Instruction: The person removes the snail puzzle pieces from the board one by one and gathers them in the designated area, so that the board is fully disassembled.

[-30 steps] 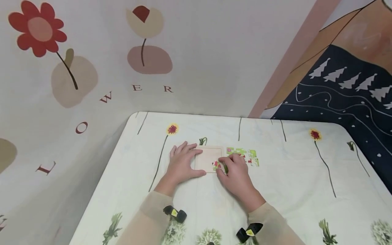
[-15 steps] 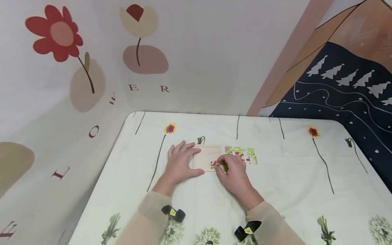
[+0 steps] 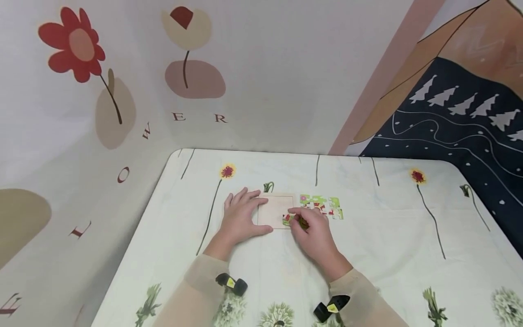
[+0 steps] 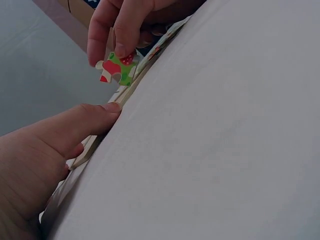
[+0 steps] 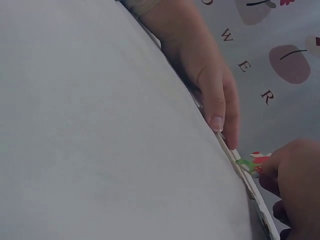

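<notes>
A pale wooden puzzle tray [image 3: 273, 210] lies on the cloth-covered table. My left hand [image 3: 241, 218] spans its left side, thumb along the near edge and straight fingers at the far edge. With thumb and fingers my right hand [image 3: 315, 231] pinches a jigsaw piece [image 4: 117, 69], green, red and white, over the tray's near right corner. The left wrist view shows that piece tilted, close above the tray. Joined jigsaw pieces [image 3: 335, 202], green with red and white, lie just right of the tray, partly hidden by the right hand.
The white tablecloth [image 3: 384, 231] has printed flowers and stems. A pale wall hanging [image 3: 278, 104] with flower prints stands behind the table, and a dark one with white trees [image 3: 453, 113] rises at the right.
The jigsaw piece in my right hand has turned and tilted near the tray's corner, and the right fingers have shifted slightly. My left hand stays on the tray. The head view has shifted a little.
</notes>
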A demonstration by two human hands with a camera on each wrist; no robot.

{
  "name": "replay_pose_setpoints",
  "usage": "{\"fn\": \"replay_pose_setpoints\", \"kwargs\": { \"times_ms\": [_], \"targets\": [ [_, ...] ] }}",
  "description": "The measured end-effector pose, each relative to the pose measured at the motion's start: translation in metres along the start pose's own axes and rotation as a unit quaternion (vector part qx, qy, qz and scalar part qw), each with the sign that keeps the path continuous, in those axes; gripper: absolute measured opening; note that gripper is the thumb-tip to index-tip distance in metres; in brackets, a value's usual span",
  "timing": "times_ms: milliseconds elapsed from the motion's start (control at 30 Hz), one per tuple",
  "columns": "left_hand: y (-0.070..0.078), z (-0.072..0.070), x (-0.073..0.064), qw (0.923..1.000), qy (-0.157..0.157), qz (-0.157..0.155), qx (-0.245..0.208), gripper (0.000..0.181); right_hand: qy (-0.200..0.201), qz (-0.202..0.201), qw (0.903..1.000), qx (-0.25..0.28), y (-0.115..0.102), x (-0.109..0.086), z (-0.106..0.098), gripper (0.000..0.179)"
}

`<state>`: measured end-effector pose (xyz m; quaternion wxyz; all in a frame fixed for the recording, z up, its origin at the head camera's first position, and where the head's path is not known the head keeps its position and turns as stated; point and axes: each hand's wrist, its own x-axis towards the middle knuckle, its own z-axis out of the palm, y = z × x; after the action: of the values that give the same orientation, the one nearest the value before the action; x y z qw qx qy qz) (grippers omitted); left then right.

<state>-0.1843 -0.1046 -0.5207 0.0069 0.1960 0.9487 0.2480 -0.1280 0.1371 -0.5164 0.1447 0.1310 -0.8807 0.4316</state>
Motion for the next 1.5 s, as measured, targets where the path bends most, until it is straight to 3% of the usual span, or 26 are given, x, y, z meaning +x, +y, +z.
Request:
{"fn": "replay_pose_setpoints", "kwargs": {
  "times_ms": [233,333,500,667,900,1333,1500],
  "targets": [
    [0.001,-0.001,-0.002,0.9999,0.006,0.001,-0.009,0.08,0.048,0.005,0.9978,0.047,0.014,-0.01,-0.017,0.034],
    [0.001,-0.001,-0.002,0.9999,0.006,0.003,-0.011,0.08,0.071,0.034,0.9953,0.057,0.025,-0.015,-0.031,0.034],
    [0.0,0.0,-0.002,0.9999,0.008,0.003,-0.006,0.08,0.084,0.104,0.9905,0.031,0.039,-0.026,-0.055,0.03],
    [0.0,0.0,-0.001,1.0,0.007,0.004,-0.004,0.081,0.097,0.149,0.984,0.006,0.046,-0.033,-0.072,0.03],
    [-0.001,-0.003,-0.002,1.0,0.005,-0.007,-0.003,0.081,0.059,0.167,0.9841,-0.017,0.042,-0.03,-0.07,0.032],
    [-0.001,-0.001,0.0,0.9999,-0.004,-0.006,-0.007,0.082,0.073,0.201,0.972,-0.098,0.041,-0.031,-0.071,0.007],
    [-0.001,0.0,0.002,1.0,-0.003,-0.001,-0.005,0.081,0.075,0.218,0.9622,-0.145,0.04,-0.033,-0.074,0.021]
  ]
}}
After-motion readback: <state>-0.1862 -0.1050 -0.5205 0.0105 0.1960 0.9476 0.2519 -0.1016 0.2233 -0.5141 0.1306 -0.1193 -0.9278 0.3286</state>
